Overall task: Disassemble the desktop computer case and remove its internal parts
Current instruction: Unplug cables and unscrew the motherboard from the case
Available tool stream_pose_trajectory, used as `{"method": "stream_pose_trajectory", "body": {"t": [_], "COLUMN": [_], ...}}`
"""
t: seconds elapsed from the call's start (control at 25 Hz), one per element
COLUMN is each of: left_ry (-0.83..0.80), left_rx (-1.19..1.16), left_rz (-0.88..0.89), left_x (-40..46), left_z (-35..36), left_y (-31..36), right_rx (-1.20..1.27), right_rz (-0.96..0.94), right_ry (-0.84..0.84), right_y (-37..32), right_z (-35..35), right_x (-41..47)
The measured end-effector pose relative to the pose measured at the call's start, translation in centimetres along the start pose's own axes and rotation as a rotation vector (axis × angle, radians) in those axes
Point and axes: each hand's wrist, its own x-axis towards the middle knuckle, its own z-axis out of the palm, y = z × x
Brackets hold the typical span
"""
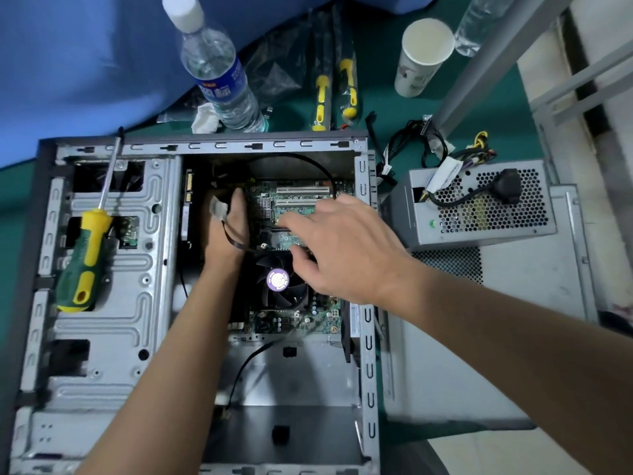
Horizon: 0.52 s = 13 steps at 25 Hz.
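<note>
The fingertips of the left hand are tucked down beside the motherboard and can't really be made out, so what they're touching stays unclear. A pale cable connector is seen lying across the back of that hand, with its black lead trailing off toward the CPU fan, but whether it's actually pinched or just draped there can't be told. The right hand is held loosely open above the board, fingers spread and slightly bent, nothing gripped (the thumb is hovering right over the fan). Part of the board is blocked by that hand.

The open computer case is laid flat under both forearms, with both hands reaching into its middle bay. A green-and-yellow screwdriver is left resting on the drive cage, well to the left of the left hand. The removed power supply is parked outside the case just right of the right hand, its cable bundle piled behind it. Beyond the hands, a water bottle, a paper cup and two bagged screwdrivers are set on the green mat.
</note>
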Motion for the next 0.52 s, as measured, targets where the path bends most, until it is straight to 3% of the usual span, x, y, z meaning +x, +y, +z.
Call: {"method": "stream_pose_trajectory", "body": {"t": [0.08,0.2,0.32,0.52], "left_ry": [0.082,0.016,-0.056,-0.296], "left_rx": [0.107,0.234,0.423,0.447], "left_rz": [0.126,0.428,0.458,0.539], "left_x": [-1.8,-4.7,-6.4,-10.3], "left_z": [-0.6,-2.2,-3.6,-7.2], "left_y": [0.3,1.0,1.4,1.7], "right_rx": [0.003,-0.006,-0.026,-0.095], "right_rz": [0.010,0.019,0.032,0.042], "right_ry": [-0.002,0.000,0.001,0.027], "right_y": [-0.1,-0.1,-0.3,-0.7], "right_z": [0.0,-0.1,0.1,-0.1], "right_x": [0.0,-0.1,0.0,-0.2]}}
